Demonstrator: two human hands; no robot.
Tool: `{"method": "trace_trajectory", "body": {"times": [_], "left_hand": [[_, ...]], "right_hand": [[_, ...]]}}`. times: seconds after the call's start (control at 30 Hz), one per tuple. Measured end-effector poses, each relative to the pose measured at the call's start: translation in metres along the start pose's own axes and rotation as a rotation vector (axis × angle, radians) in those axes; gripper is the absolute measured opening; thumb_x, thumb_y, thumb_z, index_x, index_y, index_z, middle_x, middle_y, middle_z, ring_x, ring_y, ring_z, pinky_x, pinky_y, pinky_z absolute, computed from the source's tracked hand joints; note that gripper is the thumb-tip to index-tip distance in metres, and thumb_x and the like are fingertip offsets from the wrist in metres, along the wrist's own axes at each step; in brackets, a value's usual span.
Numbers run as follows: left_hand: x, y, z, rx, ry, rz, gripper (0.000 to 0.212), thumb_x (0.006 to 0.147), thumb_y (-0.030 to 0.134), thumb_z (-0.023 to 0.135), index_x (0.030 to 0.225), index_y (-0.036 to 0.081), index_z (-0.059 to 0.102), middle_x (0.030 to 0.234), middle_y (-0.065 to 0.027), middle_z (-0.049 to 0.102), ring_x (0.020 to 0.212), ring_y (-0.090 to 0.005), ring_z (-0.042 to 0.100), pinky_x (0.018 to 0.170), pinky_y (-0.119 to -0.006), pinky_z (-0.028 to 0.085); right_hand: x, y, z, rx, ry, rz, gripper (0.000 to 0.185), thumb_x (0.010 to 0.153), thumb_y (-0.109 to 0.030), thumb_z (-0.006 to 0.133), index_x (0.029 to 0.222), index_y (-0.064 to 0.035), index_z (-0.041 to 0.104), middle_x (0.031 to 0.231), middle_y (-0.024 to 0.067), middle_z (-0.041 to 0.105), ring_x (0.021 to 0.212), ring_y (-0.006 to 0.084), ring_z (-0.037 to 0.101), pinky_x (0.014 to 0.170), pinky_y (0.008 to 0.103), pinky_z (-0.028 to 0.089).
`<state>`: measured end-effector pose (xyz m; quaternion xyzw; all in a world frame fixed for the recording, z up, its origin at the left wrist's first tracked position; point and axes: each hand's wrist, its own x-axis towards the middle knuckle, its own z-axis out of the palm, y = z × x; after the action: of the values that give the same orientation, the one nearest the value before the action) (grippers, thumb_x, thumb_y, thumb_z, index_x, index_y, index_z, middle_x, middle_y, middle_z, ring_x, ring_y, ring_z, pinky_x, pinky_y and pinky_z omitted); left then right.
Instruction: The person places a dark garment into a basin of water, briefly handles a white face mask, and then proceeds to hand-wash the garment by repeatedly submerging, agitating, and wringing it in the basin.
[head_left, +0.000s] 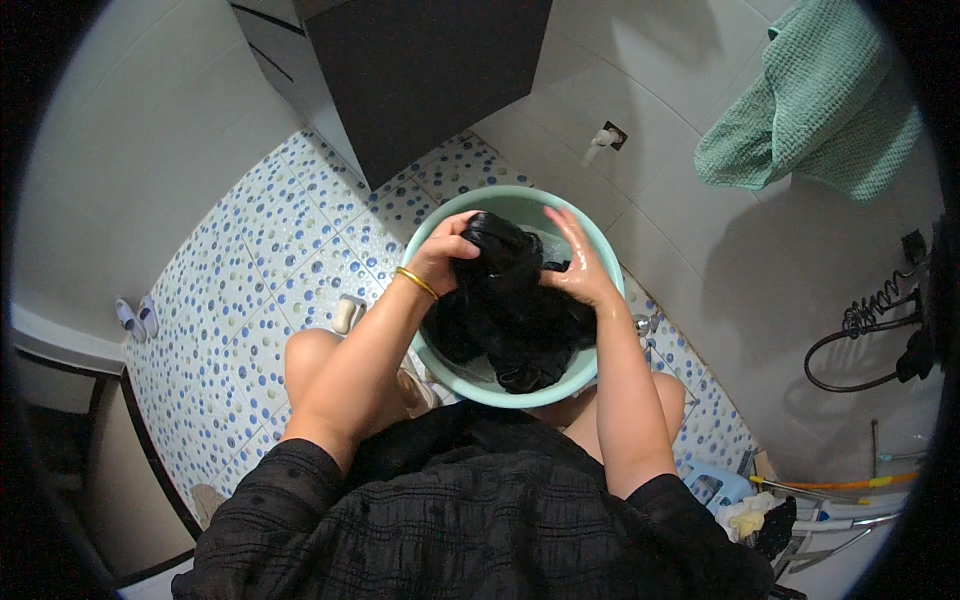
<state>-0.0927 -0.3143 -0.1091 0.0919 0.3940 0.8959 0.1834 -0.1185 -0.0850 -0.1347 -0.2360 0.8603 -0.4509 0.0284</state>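
Observation:
A light green plastic basin (514, 193) stands before me on the tiled floor, between my knees. Wet black cloth (517, 315) fills much of it, over a little water. At the basin's left side my left hand (448, 251) grips a bunched, raised part of the cloth, thumb on top; a gold bangle (417, 283) circles that wrist. My right hand (581, 259) is wet, its fingers spread over the basin's right side. Its thumb reaches to the cloth's edge, and I see nothing held in it.
A dark cabinet (427, 75) juts in beyond the basin. A green towel (810, 112) hangs at upper right, above a coiled hose (874, 307). A pipe stub (604, 141) sticks out of the wall. Small shoes (137, 318) lie at far left; a blue container (712, 484) stands lower right.

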Motion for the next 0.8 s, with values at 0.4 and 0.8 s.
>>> {"method": "trace_trajectory", "body": {"times": [0.4, 0.8], "left_hand": [[0.038, -0.073, -0.035, 1.478, -0.058, 0.44, 0.033, 0.088, 0.017, 0.043, 0.118, 0.004, 0.043, 0.11, -0.0091, 0.049, 0.1, -0.0164, 0.048, 0.088, -0.028, 0.039], [0.034, -0.085, 0.011, 0.456, 0.162, 0.142, 0.028, 0.091, 0.019, 0.036, 0.113, 0.004, 0.043, 0.109, -0.0067, 0.047, 0.1, -0.0142, 0.045, 0.088, -0.026, 0.036]], "right_hand": [[0.013, 0.028, 0.005, 0.699, 0.752, 0.429, 0.03, 0.087, -0.018, 0.043, 0.112, -0.0017, 0.037, 0.089, 0.0069, 0.053, 0.074, 0.0159, 0.054, 0.072, 0.0273, 0.048], [0.011, 0.001, 0.065, 0.557, 0.179, 0.081, 0.028, 0.091, -0.026, 0.035, 0.104, -0.005, 0.047, 0.098, 0.0079, 0.051, 0.087, 0.0165, 0.049, 0.08, 0.0298, 0.041]]}}
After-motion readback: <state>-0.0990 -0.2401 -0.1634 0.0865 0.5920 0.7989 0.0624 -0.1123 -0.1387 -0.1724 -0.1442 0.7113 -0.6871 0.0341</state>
